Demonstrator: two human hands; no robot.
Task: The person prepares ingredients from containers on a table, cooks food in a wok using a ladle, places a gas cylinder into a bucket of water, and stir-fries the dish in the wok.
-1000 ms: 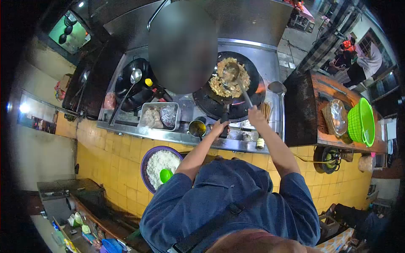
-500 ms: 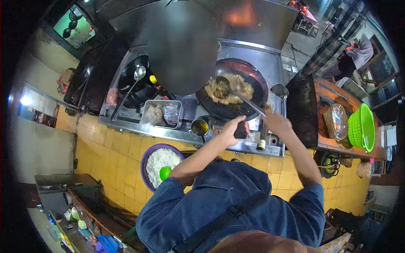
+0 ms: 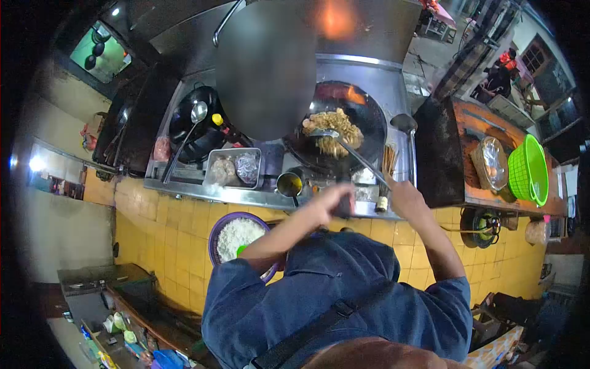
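Observation:
My left hand (image 3: 334,202) is blurred but wrapped round the dark handle of the wok (image 3: 375,132) on the stove. In my right hand (image 3: 402,195) is the long metal handle of a ladle (image 3: 362,159), its bowl resting over brown fried food (image 3: 343,127) in the wok. A flame glow shows at the wok's far side. Just left of my left hand stands a small pot of yellow liquid (image 3: 289,184). Near my right hand lies a bottle (image 3: 381,203) beside thin sticks (image 3: 388,158).
A second wok (image 3: 195,138) with a ladle and a metal tray (image 3: 232,150) of bagged food are at left. Below stands a purple basket (image 3: 212,238) of white rice. At right, a wooden table (image 3: 485,195) bears a green basket (image 3: 520,174) and wrapped eggs. A blurred disc covers the top centre.
My left hand and the wok handle have moved toward my body and right. The ladle has shifted left and down over the food. Flames have appeared at the wok's far side.

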